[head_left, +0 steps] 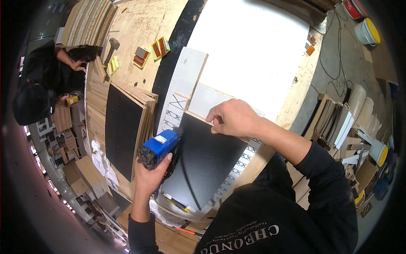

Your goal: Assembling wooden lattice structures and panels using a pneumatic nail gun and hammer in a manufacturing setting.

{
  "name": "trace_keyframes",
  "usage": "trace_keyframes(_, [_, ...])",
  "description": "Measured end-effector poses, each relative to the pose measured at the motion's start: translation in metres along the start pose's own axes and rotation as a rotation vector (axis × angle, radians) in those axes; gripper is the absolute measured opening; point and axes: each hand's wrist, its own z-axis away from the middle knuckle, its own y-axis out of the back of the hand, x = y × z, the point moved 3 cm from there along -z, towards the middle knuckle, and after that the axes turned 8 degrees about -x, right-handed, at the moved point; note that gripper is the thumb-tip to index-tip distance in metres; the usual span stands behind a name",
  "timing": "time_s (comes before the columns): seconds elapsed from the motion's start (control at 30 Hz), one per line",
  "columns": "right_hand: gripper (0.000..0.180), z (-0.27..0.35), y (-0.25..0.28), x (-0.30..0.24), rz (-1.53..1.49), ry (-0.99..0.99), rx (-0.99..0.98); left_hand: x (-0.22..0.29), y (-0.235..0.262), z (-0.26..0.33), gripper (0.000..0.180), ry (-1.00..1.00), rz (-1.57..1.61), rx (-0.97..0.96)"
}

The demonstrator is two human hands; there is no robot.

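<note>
The left hand [149,175] is wrapped tight around the grip of a blue power nailer [158,148], its nose set against the nine o'clock edge of a flat black rectangular panel [203,163]. The right hand [230,117] sits at twelve o'clock of that panel, fingers curled and pinched down on its top edge, holding nothing loose. The panel lies on a white board marked with pencil crosses [173,110] on the plywood workbench [144,25]. At nine o'clock of the nailer leans a stack of black-faced wooden boards [127,127]. Small yellow trays of brown strips [160,47] rest toward eleven o'clock. Another person in dark clothing [42,84] works at ten o'clock, well apart.
</note>
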Motion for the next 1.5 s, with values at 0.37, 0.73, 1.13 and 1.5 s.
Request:
trace_keyframes(0.37, [0.023,0.0,0.001,-0.001,0.007,-0.02,0.001,0.007,0.003,-0.001,0.035,-0.133,-0.097,0.029])
trace_keyframes(0.73, [0.022,0.001,0.0,-0.003,-0.032,0.011,-0.016,0.029,-0.001,-0.014,0.031,-0.118,0.076,-0.009])
trace_keyframes(1.13, [0.021,0.001,0.005,0.0,-0.027,-0.025,-0.037,0.033,-0.005,-0.017,0.029,-0.084,0.024,-0.012])
trace_keyframes(1.5, [0.023,0.012,-0.01,0.0,0.045,-0.037,0.093,-0.051,0.01,0.11,0.03,-0.108,0.138,0.231])
